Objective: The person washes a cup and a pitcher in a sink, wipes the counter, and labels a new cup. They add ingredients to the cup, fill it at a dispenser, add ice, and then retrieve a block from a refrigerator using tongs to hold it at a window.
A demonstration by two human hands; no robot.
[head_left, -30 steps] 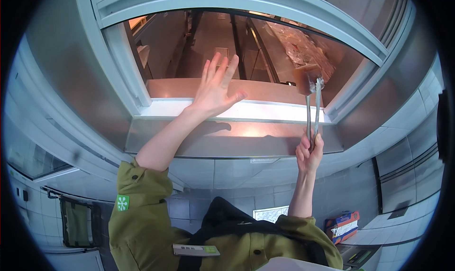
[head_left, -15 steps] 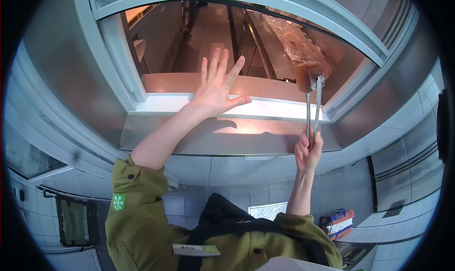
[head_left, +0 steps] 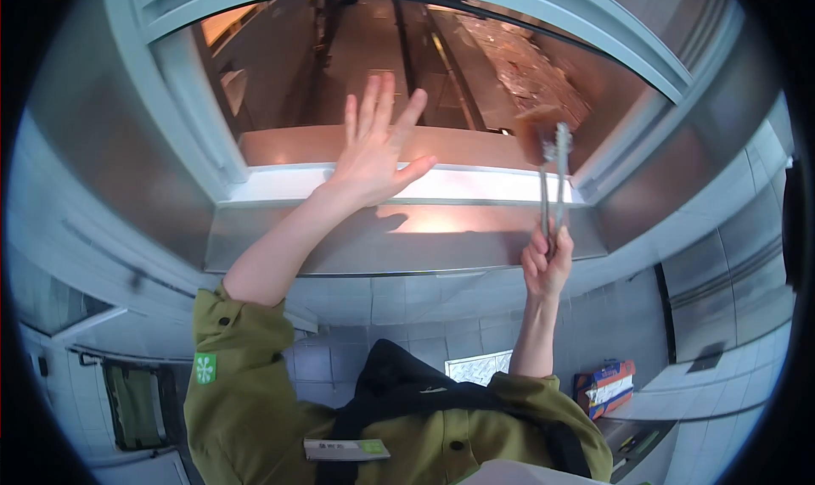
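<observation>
The right hand [head_left: 548, 260] is clenched around the handles of metal tongs [head_left: 552, 184], whose tips pinch a brownish piece of food [head_left: 533, 133] held up in front of the pass-through window [head_left: 407, 78], near its right frame. The left hand [head_left: 373, 150] is empty, fingers spread, raised over the window's bright sill [head_left: 280, 184]. Below the window, on the right, a colourful box [head_left: 604, 387] sits on a counter.

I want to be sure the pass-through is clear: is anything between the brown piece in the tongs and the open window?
Nothing visible. The right hand holds the tongs, gripping the brown piece at the window opening; the open left hand is off to the side.
</observation>
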